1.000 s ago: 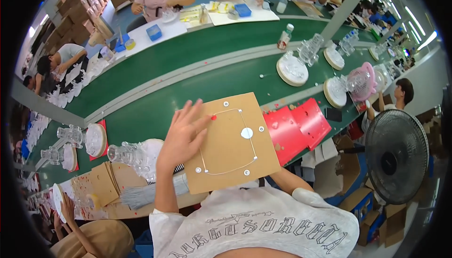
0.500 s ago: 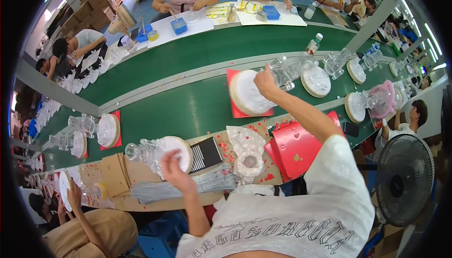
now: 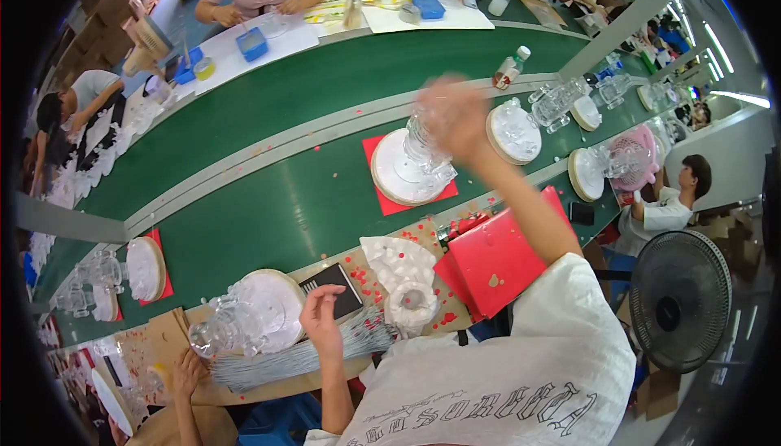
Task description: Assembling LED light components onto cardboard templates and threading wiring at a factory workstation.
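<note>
Smeared by motion, my right hand (image 3: 455, 120) is over a clear plastic piece (image 3: 423, 135); whether its fingers grip it cannot be told. That piece is at the upper right of a round white disc (image 3: 392, 171), on a red square sheet (image 3: 376, 150) on the green belt. My left hand (image 3: 322, 316) is raised with curved fingers apart, holding nothing. It is nearest to another white disc (image 3: 281, 303) with a clear plastic, tube-like figure (image 3: 224, 328), and a bundle of thin grey wires (image 3: 285, 356).
Red folders (image 3: 500, 259), a crumpled white bag (image 3: 399, 259) and a black box (image 3: 338, 287) lie before me. More discs with clear figures, one a white disc (image 3: 514, 133), line the belt. A fan (image 3: 679, 303) stands right. A co-worker's hand (image 3: 189, 374) is at the left.
My right hand has moved from the disc's edge to over the clear piece. My left hand has drawn back from the near disc. The whole view has shifted slightly.
</note>
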`<move>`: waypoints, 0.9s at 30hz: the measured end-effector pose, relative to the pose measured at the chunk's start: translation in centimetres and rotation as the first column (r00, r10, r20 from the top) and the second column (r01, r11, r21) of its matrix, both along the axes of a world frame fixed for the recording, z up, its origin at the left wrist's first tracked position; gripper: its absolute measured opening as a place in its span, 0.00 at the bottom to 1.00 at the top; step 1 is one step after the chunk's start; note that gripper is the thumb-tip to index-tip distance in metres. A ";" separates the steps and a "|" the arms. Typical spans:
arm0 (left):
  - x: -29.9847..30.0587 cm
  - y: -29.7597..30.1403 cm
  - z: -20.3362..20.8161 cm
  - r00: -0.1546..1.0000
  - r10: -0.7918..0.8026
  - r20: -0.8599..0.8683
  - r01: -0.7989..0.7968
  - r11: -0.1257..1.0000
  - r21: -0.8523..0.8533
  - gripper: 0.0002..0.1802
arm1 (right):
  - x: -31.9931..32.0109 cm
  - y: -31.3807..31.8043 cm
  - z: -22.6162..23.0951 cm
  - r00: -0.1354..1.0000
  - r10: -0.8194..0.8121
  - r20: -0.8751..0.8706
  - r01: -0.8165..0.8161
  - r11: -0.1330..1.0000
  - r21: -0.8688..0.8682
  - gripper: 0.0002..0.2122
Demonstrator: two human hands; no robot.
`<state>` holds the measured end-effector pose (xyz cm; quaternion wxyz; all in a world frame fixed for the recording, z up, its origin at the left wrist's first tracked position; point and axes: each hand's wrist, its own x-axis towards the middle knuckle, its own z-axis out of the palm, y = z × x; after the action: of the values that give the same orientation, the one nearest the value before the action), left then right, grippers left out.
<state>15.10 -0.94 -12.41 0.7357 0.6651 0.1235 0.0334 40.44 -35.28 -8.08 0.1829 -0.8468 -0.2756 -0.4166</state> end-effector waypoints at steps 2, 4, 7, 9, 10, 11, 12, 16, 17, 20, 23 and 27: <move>-0.2 0.5 -0.1 0.999 0.018 -0.038 -0.018 1.000 0.003 0.09 | 4.2 -7.5 8.3 0.760 -0.415 0.500 0.535 0.837 -0.118 0.11; -0.1 0.4 0.3 0.999 0.001 -0.043 -0.001 1.000 0.003 0.08 | 5.8 -18.5 9.3 0.562 -0.766 0.311 0.818 0.571 -0.071 0.22; 2.0 0.3 -1.2 0.954 -0.289 0.086 0.231 0.884 0.406 0.08 | -0.8 -40.3 6.7 0.408 -0.874 -0.265 0.690 0.485 -0.537 0.37; 0.8 -0.2 0.1 0.958 -0.268 0.099 0.195 0.866 0.460 0.08 | -1.3 -37.2 4.2 0.395 -0.826 -0.402 0.679 0.557 -0.478 0.29; 0.6 -0.4 0.5 0.952 -0.304 0.045 0.250 0.851 0.462 0.08 | -1.6 -34.8 4.7 0.347 -0.854 -0.387 0.695 0.511 -0.506 0.25; 0.4 -0.4 0.6 0.942 -0.337 -0.004 0.302 0.840 0.451 0.08 | -1.2 -32.5 5.4 0.366 -0.846 -0.388 0.687 0.526 -0.500 0.25; 0.0 -0.2 -0.3 0.936 -0.348 0.049 0.276 0.814 0.511 0.09 | -1.7 -30.4 5.9 0.389 -0.840 -0.378 0.705 0.536 -0.464 0.24; 0.5 -0.6 -0.3 0.801 -0.589 0.107 0.198 0.429 0.881 0.12 | -7.0 -21.7 11.0 0.450 -0.858 -0.247 0.748 0.513 -0.422 0.23; 0.6 -1.4 -0.7 0.796 -0.596 0.106 0.208 0.434 0.877 0.12 | -8.6 -19.5 12.9 0.476 -0.852 -0.217 0.742 0.522 -0.421 0.22; -0.7 -5.6 -3.4 0.809 -0.563 -0.171 0.580 0.811 0.077 0.15 | -12.9 -10.8 20.2 0.714 -0.671 -0.199 0.552 0.715 -0.428 0.21; -2.2 -11.0 -3.3 0.769 -0.617 -0.170 0.300 0.583 -0.755 0.32 | -19.6 -5.6 25.5 0.875 -0.457 -0.157 0.365 0.838 -0.407 0.23; -5.3 -14.4 -2.0 0.613 -0.789 -0.051 0.221 0.233 -0.947 0.46 | -31.7 -3.1 27.2 0.979 -0.117 -0.165 0.108 0.992 -0.065 0.24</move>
<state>9.81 -15.29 -14.40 0.8612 0.1617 0.0824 -0.4748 8.76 -38.39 19.14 0.1581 -0.8980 -0.2223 -0.3452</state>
